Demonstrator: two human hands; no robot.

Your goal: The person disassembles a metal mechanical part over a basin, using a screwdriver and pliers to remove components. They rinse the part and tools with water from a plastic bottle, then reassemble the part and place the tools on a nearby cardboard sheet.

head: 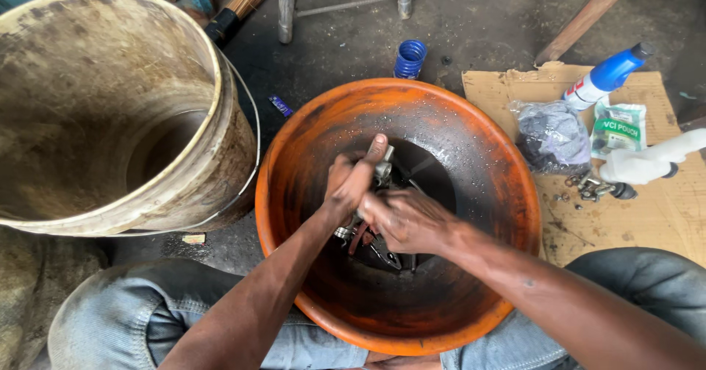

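Deep inside the orange basin (294,149), both hands (353,179) grip a metal part (382,170)

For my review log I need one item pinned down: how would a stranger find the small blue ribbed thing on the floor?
Start at the big round orange plastic basin between the person's knees. Just beyond its far rim, on the dark concrete floor, stands the small blue ribbed plastic cylinder, below the metal stool legs. It alone is ribbed and open-topped, unlike the blue-capped white bottle on the cardboard.

Counted here: one orange basin (507,193), one dirty bucket (228,157), two bottles (607,76) (647,165), two plastic bags (553,136) (619,127), one cardboard sheet (647,215), one blue cap (409,58).
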